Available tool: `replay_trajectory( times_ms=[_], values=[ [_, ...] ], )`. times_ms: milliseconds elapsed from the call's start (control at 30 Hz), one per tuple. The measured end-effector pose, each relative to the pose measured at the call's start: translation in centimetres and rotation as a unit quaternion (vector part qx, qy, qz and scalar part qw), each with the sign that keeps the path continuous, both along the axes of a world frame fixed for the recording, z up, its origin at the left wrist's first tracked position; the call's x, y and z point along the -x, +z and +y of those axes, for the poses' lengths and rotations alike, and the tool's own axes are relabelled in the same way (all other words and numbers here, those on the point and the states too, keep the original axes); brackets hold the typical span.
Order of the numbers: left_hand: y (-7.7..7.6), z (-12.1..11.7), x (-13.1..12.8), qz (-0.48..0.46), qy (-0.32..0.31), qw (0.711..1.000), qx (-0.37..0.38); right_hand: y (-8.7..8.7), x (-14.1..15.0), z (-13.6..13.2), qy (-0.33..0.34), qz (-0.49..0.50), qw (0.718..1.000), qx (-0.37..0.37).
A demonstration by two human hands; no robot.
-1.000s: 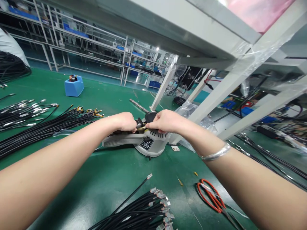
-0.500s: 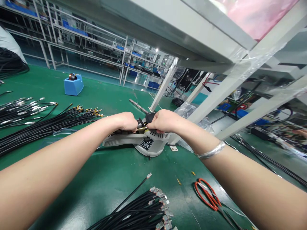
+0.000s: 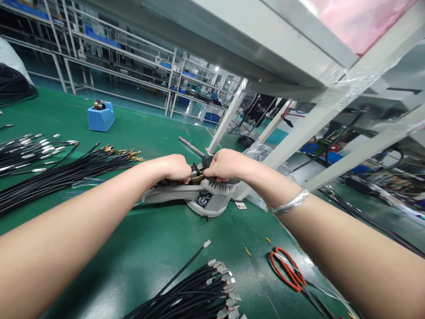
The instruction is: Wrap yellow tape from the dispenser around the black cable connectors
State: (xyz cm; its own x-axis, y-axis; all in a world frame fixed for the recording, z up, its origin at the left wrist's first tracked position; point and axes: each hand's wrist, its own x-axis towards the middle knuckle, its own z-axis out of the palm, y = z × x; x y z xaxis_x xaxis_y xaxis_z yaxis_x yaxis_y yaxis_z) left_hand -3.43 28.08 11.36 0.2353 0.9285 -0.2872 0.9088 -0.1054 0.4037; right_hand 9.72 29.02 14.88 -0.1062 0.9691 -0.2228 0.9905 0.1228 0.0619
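Observation:
Both of my hands are at a grey bench machine [image 3: 214, 201] with vent slots and a black label. My left hand [image 3: 175, 168] is closed at the machine's left side, its fingers bent down behind the grey arm; what they grip is hidden. My right hand [image 3: 227, 165] pinches over the machine's top, beside a black rounded part. A thin yellow strip [image 3: 197, 178] shows in the gap between my hands and reaches the right fingertips. A small black clamp-like part [image 3: 197, 168] stands just behind it.
Black cables with clear plugs [image 3: 199, 288] lie in front; more cables with gold ends [image 3: 109, 155] lie left. Orange-handled scissors [image 3: 288, 268] rest at right. A blue tape dispenser [image 3: 101, 117] stands at back left. A white shelf post [image 3: 229, 115] rises behind the machine, with a shelf beam overhead.
Both hands stay at the machine with almost no movement. The yellow strip between them looks more curved now, and the right forearm has shifted slightly left.

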Motion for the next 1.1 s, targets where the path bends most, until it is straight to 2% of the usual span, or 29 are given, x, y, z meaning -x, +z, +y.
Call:
replay_trajectory(
  times_ms=[667,1100],
  values=[
    [-0.2,-0.1,0.2,-0.022,0.011,1.000,-0.002,0.1,-0.6,-0.5,-0.010,0.031,0.999,0.007],
    [-0.3,-0.2,0.5,-0.036,0.007,0.999,-0.005,0.3,-0.8,-1.5,-0.010,0.055,0.998,-0.020]
  ],
)
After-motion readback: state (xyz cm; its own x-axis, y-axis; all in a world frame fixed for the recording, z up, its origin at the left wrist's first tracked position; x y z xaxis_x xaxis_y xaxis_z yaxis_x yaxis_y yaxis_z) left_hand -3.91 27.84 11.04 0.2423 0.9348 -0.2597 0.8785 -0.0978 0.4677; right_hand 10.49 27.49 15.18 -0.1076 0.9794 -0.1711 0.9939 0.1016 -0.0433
